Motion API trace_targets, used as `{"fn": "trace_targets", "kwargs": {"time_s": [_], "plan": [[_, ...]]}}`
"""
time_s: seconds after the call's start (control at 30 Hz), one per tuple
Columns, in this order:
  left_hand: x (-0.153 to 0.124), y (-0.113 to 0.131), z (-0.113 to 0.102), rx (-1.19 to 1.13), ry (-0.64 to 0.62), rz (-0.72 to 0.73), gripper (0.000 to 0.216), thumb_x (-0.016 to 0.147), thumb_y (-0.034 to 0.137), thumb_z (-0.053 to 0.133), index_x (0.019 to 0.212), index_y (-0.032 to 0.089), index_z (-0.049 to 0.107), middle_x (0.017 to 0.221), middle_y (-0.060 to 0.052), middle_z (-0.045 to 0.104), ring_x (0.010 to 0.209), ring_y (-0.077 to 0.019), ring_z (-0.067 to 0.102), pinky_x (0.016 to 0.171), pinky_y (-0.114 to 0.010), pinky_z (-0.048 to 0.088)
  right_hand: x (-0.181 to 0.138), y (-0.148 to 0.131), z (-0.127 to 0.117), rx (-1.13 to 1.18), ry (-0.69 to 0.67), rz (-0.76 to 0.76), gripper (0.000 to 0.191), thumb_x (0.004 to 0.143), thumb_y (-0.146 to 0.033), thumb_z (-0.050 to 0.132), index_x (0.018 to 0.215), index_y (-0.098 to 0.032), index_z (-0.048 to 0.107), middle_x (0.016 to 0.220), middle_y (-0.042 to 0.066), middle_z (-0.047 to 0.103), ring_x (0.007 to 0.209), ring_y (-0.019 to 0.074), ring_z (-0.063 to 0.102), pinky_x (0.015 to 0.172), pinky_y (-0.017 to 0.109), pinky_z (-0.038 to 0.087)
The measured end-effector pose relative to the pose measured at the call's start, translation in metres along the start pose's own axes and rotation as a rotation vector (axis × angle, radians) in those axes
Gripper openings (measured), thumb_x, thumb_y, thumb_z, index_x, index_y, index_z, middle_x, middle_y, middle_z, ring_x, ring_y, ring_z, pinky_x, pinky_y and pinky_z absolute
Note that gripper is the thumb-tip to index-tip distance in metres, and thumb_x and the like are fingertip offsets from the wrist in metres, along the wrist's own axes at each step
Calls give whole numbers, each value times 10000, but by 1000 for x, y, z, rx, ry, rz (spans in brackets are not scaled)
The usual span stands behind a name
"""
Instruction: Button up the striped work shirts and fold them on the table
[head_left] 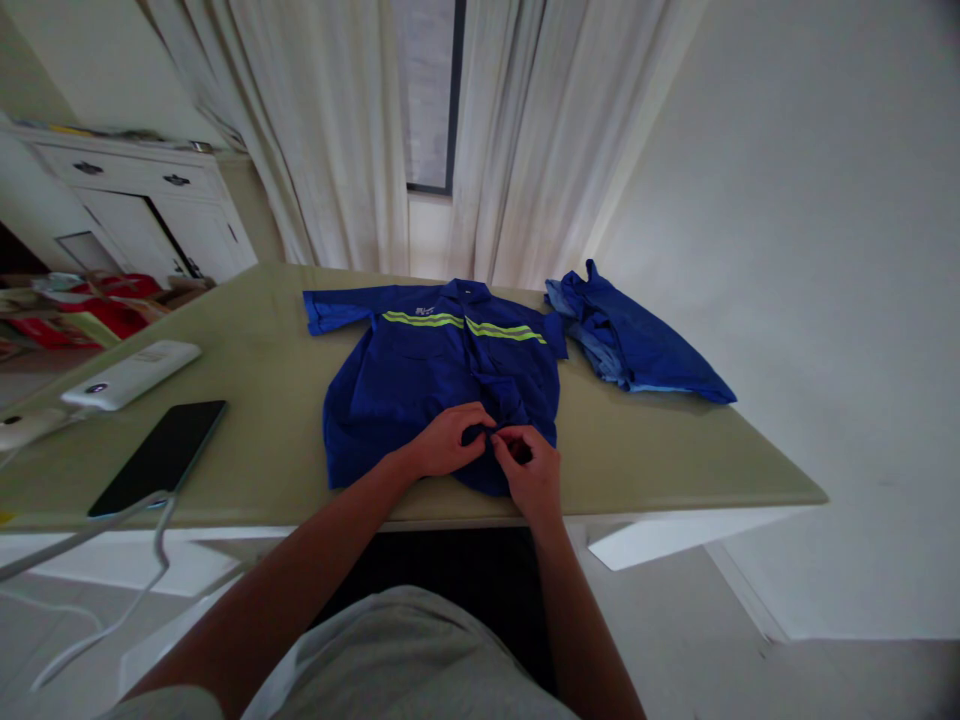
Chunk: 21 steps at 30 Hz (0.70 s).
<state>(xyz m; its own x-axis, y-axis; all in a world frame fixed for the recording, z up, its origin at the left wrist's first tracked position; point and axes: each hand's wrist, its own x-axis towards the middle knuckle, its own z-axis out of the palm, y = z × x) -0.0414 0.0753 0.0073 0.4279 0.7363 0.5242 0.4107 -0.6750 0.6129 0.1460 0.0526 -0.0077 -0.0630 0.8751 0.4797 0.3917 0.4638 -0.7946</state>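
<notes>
A blue short-sleeved work shirt [405,375] with yellow-green reflective stripes lies front up on the table, its collar toward the far edge. Near the lower hem, my left hand [454,440] pinches the front placket of the shirt. Right beside it, my right hand [531,465] grips the same edge between thumb and fingers. The fabric is bunched and slightly raised where both hands meet. Whether a button sits between the fingertips is too small to tell.
A heap of blue clothing [637,340] lies at the table's right. On the left are a black phone [161,455], a white device [131,375] and a white cable [161,540]. The table [262,460] backs onto pale curtains [330,130]; a white cabinet [142,200] stands at far left.
</notes>
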Motion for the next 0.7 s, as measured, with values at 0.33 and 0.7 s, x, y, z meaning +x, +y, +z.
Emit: {"fn": "trace_targets", "kwargs": {"time_s": [0.33, 0.7], "plan": [[0, 3, -4, -17, -15, 3, 169, 967, 251, 573, 1060, 162, 682, 989, -78, 705, 914, -189, 677, 840, -321, 523, 1, 1, 1, 2, 19, 44, 153, 910, -349, 660, 899, -204, 708, 771, 11, 691, 642, 150, 576, 628, 284, 460], [2, 3, 2, -23, -13, -16, 168, 842, 131, 615, 990, 189, 670, 969, -47, 671, 920, -188, 648, 853, -322, 515, 0, 0, 1, -37, 0, 39, 161, 956, -366, 588, 915, -216, 627, 805, 13, 683, 691, 160, 616, 666, 287, 472]]}}
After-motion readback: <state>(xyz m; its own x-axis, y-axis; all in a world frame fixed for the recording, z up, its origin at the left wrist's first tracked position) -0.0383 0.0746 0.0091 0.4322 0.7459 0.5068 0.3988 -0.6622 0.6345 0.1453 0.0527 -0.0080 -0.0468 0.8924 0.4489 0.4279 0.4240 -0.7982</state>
